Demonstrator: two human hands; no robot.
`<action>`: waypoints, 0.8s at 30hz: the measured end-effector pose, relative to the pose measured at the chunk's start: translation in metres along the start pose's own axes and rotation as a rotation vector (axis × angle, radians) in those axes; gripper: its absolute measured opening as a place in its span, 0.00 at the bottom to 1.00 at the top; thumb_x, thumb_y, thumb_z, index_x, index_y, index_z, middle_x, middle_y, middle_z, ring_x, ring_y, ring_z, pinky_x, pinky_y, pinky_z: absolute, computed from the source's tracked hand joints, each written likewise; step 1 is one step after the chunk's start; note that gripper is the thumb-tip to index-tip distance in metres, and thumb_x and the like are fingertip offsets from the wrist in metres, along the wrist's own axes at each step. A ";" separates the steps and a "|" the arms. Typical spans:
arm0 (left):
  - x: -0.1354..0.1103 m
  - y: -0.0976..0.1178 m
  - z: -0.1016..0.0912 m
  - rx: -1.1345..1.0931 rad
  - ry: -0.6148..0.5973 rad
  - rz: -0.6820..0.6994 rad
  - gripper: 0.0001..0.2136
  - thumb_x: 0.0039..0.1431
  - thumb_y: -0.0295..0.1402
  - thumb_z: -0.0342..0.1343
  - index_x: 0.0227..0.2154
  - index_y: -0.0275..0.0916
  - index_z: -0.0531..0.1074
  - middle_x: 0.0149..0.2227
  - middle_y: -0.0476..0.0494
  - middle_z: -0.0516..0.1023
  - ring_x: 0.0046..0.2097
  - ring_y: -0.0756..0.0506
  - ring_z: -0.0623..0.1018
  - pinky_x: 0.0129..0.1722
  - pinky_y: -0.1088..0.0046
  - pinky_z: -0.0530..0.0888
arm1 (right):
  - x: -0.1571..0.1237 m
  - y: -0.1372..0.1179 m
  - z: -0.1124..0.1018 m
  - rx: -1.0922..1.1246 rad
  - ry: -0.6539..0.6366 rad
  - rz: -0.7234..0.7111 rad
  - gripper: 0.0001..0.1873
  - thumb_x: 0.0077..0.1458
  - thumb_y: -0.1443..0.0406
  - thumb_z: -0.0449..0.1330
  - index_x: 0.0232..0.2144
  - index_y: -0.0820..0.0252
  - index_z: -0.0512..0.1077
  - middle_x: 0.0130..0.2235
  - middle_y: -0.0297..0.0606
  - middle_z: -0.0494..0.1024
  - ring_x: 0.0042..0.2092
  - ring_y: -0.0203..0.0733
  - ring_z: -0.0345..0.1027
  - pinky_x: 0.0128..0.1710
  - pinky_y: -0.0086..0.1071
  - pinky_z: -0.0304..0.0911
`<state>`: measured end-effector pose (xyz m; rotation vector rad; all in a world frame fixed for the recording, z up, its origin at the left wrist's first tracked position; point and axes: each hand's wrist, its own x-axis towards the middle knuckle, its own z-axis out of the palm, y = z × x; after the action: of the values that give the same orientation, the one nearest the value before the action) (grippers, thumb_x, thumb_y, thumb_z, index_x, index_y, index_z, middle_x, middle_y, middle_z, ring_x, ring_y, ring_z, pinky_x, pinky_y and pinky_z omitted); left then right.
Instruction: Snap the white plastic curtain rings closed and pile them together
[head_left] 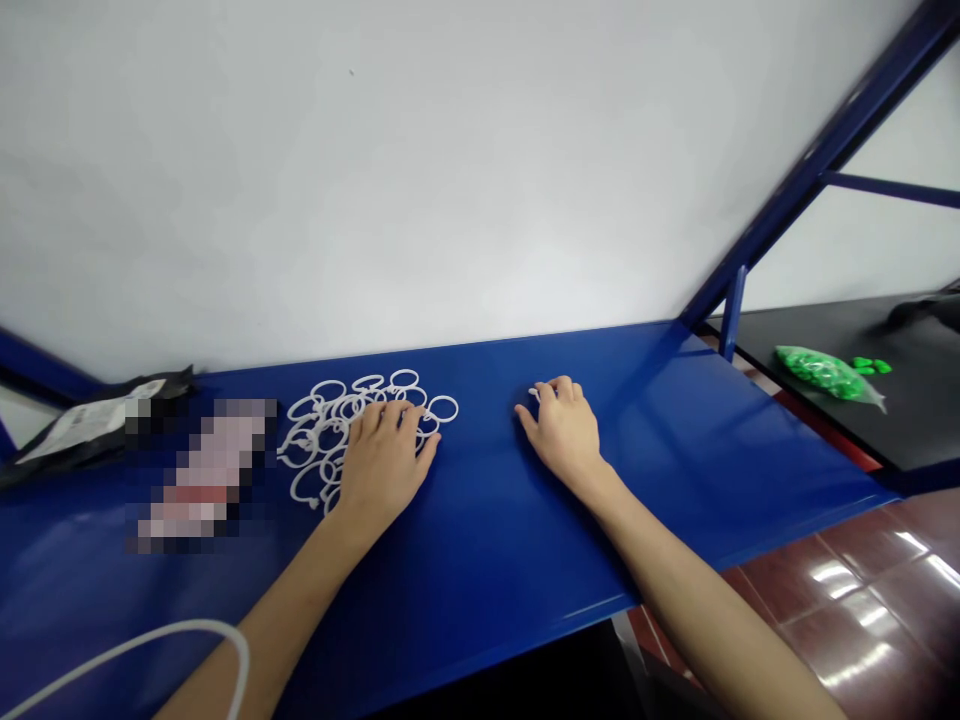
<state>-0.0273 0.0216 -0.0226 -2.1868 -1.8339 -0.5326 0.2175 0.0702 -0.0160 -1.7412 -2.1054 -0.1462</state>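
on the blue surface (480, 560), a loose pile of white rings (346, 408) lies left of centre, and the left hand (386, 455) is palm down over its right part, fingers loosely extended and thumb held wide. well apart from it, the right hand (562, 430) curls its fingers at a small white piece (535, 394), though whether it grips this i cannot tell; a black package (90, 425) lies at the far left.

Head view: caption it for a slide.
Left hand over a cluster of white rings on a blue tabletop, right hand apart from the cluster.
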 end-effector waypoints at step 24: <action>0.001 0.015 -0.011 -0.438 0.125 0.161 0.09 0.67 0.32 0.53 0.45 0.39 0.76 0.43 0.44 0.82 0.48 0.41 0.75 0.52 0.59 0.72 | -0.010 -0.037 0.001 0.990 -0.304 -0.255 0.07 0.67 0.63 0.56 0.38 0.58 0.73 0.36 0.34 0.78 0.37 0.37 0.71 0.41 0.31 0.65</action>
<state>-0.0142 0.0154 -0.0116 -2.4735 -1.5716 -1.0939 0.1827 0.0533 -0.0146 -0.9250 -2.0152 0.9746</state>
